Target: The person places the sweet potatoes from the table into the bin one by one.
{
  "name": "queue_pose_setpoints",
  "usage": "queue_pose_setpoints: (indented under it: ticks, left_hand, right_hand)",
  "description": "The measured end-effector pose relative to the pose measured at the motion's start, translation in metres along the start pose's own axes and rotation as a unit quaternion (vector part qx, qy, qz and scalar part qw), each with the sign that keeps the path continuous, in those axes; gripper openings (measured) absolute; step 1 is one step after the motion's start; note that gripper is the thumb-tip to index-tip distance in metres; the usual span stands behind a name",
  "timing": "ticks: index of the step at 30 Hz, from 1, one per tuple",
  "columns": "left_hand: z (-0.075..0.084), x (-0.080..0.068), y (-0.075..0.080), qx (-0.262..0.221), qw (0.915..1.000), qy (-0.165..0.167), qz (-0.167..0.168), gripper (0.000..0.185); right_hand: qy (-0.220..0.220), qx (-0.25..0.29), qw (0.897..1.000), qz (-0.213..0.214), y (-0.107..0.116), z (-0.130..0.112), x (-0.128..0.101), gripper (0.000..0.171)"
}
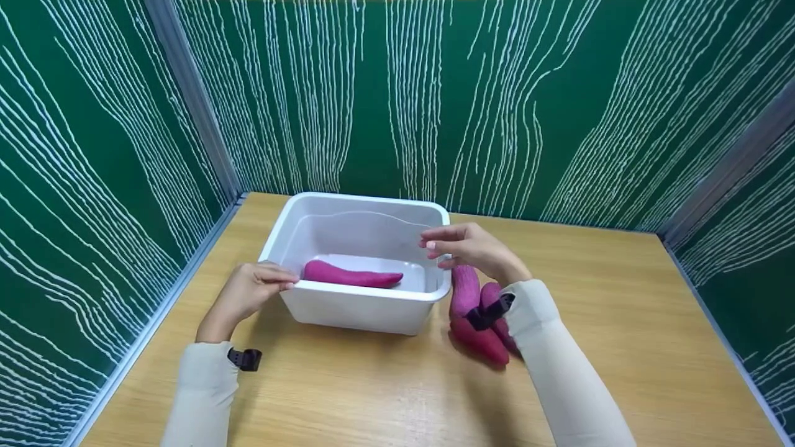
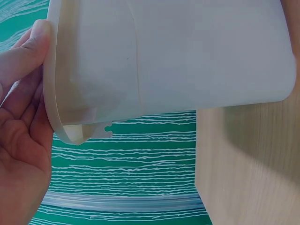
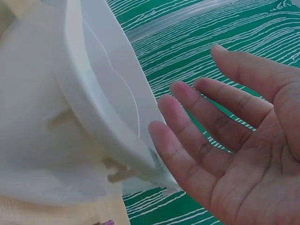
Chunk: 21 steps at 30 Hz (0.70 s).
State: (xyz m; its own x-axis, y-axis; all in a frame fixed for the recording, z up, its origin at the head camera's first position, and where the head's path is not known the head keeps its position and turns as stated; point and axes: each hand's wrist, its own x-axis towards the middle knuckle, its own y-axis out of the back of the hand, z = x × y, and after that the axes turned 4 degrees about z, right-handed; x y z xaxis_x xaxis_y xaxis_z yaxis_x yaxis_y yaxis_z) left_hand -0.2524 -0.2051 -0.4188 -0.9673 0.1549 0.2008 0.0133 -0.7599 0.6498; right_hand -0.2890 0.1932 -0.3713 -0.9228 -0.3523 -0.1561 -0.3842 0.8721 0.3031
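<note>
A white plastic bin [image 1: 357, 307] stands on the table, its near side tilted slightly in the head view. My left hand [image 1: 253, 287] grips the bin's rim at the near left corner, thumb and fingers at its edge in the left wrist view. Inside the bin lies one long magenta sweet potato [image 1: 351, 275], tapering to the right. Over the right rim hovers my right hand [image 1: 469, 248], its fingers spread and loosely bent, holding nothing. The right wrist view has its fingertips [image 3: 161, 136] beside the bin's rim [image 3: 89, 101].
Right of the bin, under my right wrist, lie several more sweet potatoes: a ridged purple one [image 1: 464, 292], a red one [image 1: 481, 344] and another purple one [image 1: 490, 293] partly hidden by the wrist strap. Green panels [image 1: 372, 93] with white streaks enclose the wooden table [image 1: 348, 397].
</note>
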Motion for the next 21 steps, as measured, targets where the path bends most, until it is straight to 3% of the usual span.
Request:
queue_pose_setpoints:
  ticks: [14,21]
  left_hand:
    - [0.001,0.002,-0.001,-0.003,1.0000,0.008,-0.004,0.018]
    - [0.002,-0.001,0.000,0.003,0.9999,0.013,-0.002,0.018]
  right_hand:
    - [-0.006,-0.020,1.000,0.019,0.021,0.014,-0.014,0.051]
    - [-0.006,-0.005,1.000,0.022,0.031,0.024,-0.020,0.054]
